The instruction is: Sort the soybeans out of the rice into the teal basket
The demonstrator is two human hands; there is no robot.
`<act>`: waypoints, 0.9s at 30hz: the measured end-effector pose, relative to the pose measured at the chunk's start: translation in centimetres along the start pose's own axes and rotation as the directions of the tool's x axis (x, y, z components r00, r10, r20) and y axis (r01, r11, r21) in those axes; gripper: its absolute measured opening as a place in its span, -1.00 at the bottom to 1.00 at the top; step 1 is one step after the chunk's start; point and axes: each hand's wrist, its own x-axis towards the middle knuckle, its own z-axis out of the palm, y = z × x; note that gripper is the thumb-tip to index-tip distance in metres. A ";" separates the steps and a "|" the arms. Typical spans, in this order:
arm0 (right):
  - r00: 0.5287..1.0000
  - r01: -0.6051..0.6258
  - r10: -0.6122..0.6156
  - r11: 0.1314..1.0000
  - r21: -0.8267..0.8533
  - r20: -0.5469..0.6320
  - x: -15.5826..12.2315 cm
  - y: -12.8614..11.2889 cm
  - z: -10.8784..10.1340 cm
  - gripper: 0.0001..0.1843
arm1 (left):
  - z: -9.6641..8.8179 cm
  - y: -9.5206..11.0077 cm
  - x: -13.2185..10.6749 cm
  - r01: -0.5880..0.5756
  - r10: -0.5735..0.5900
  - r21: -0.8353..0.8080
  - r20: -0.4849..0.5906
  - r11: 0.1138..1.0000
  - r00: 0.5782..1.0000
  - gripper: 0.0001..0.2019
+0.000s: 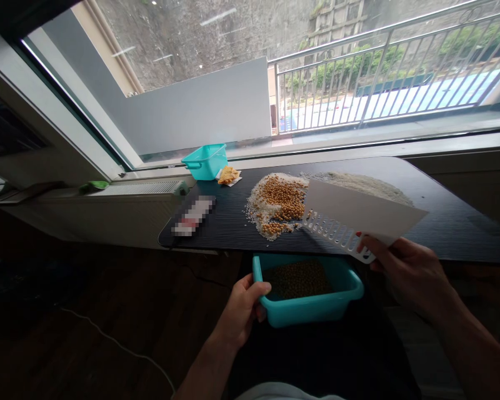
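Note:
My left hand (246, 303) is closed on the left rim of a turquoise plastic bin (312, 311), thumb over the edge. The bin is just below the table's front edge, with many small brownish beans or grains (304, 278) inside. My right hand (400, 264) grips the lower right part of a flat white sheet (358, 208) with a row of slots along one edge. The sheet is tilted over the table, its left end beside a heap of yellow beans (284, 194) mixed with white rice-like grains (256, 205). Behind the sheet lies a pale grain pile (370, 186), partly hidden.
The dark table (229, 222) stands against a window. A second turquoise bin (210, 161) is at the back left, beside a yellowish crumpled item (228, 175) on white paper. A blurred-out flat object (194, 216) lies near the left end. A white cable (116, 347) crosses the floor.

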 end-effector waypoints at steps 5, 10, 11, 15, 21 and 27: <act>0.999 0.042 -0.043 0.999 0.029 0.020 0.4 -1.7 1.1 -0.52 | 0.0 0.0 -0.1 0.002 -0.002 0.005 -0.010 1.000 1.000 -0.65; 0.995 0.032 -0.035 0.999 0.039 0.088 0.5 -1.9 1.1 -0.49 | 0.2 0.1 -0.1 0.010 -0.010 0.007 -0.005 1.000 1.000 -0.64; 0.996 0.028 -0.033 0.998 0.055 0.088 0.4 -1.9 1.1 -0.48 | 0.2 0.1 -0.1 0.011 -0.011 0.009 -0.010 1.000 1.000 -0.63; 0.998 0.029 -0.033 0.998 0.058 0.062 0.3 -2.1 1.1 -0.46 | 0.4 0.2 -0.1 0.005 -0.004 0.015 -0.016 1.000 1.000 -0.64; 0.992 0.036 -0.043 0.998 0.057 0.119 0.2 -2.6 1.3 -0.43 | 0.3 0.2 -0.2 0.000 0.000 0.010 -0.015 1.000 1.000 -0.65; 0.998 -0.002 -0.001 0.999 0.054 0.061 0.1 -1.9 0.7 -0.40 | 0.2 0.0 -0.1 -0.001 0.001 0.004 -0.014 1.000 1.000 -0.64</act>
